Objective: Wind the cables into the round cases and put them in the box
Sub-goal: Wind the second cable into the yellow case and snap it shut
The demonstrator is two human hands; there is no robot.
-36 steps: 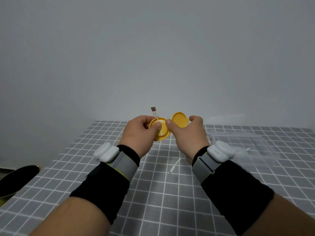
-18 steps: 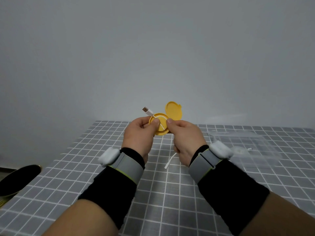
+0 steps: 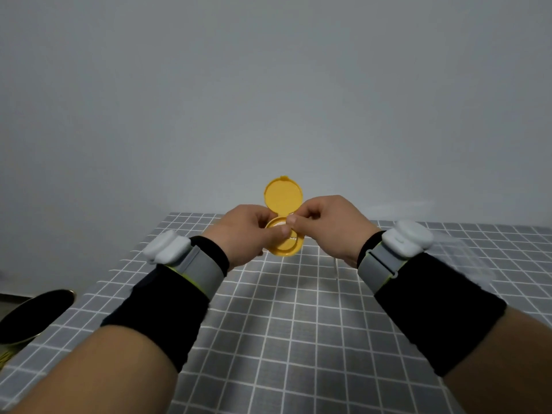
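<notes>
I find no legible text, label, brand, number or sign in my view. The yellow round case [image 3: 283, 222], the white wrist devices [image 3: 167, 246] and the grid-patterned tablecloth [image 3: 298, 324] carry no markings that I can read.

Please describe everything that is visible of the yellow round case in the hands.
The yellow round case looks like smooth plastic and is hinged in two round halves. It is open: the lid stands up behind the base, inner face toward the camera, with a small tab on top. The left hand and right hand hold it above the checked table, their thumbs pressing a white cable into the base.
</notes>
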